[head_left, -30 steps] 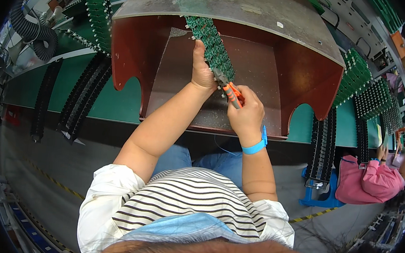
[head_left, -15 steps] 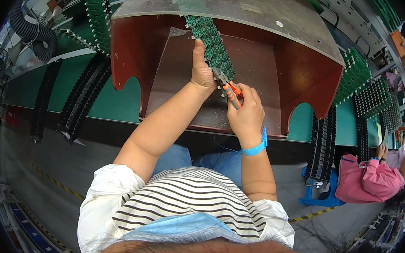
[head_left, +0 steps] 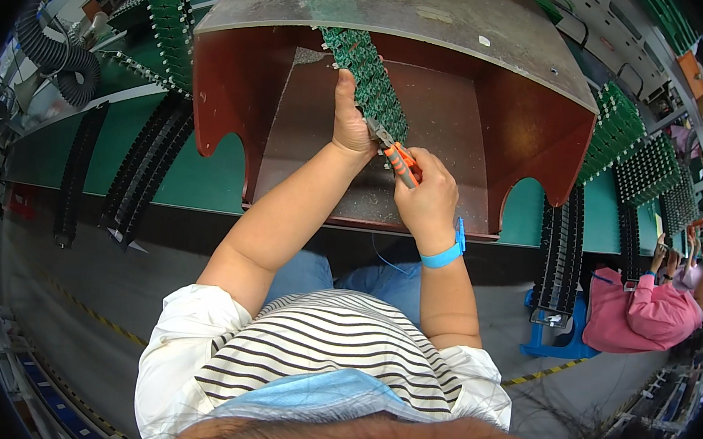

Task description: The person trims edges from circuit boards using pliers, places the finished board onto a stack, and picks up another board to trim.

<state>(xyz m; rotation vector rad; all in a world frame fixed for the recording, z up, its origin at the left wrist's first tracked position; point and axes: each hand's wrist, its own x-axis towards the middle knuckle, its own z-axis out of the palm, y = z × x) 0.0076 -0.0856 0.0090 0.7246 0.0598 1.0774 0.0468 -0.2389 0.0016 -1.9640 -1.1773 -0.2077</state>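
A long green circuit board panel (head_left: 371, 77) slants inside the open-fronted red box (head_left: 459, 141), its far end running up under the box's roof edge. My left hand (head_left: 353, 126) grips the panel along its near left side, thumb up on its edge, other fingers hidden beneath. My right hand (head_left: 429, 189) is closed round the orange and grey handles of cutting pliers (head_left: 402, 165). The jaws of the pliers lie at the panel's near end, beside my left palm. Whether they bite on anything is too small to tell. A blue band circles my right wrist.
Green boards stand in black racks on the left (head_left: 171, 36) and the right (head_left: 614, 130) of the green bench (head_left: 213, 178). Small clippings lie on the box floor. A black ribbed hose (head_left: 68, 61) is at far left. A co-worker in pink (head_left: 644, 316) sits at right.
The plier handles have drawn closer together as my right hand squeezed slightly. My left hand and the panel stay nearly where they were. The co-worker's hands have moved a little.
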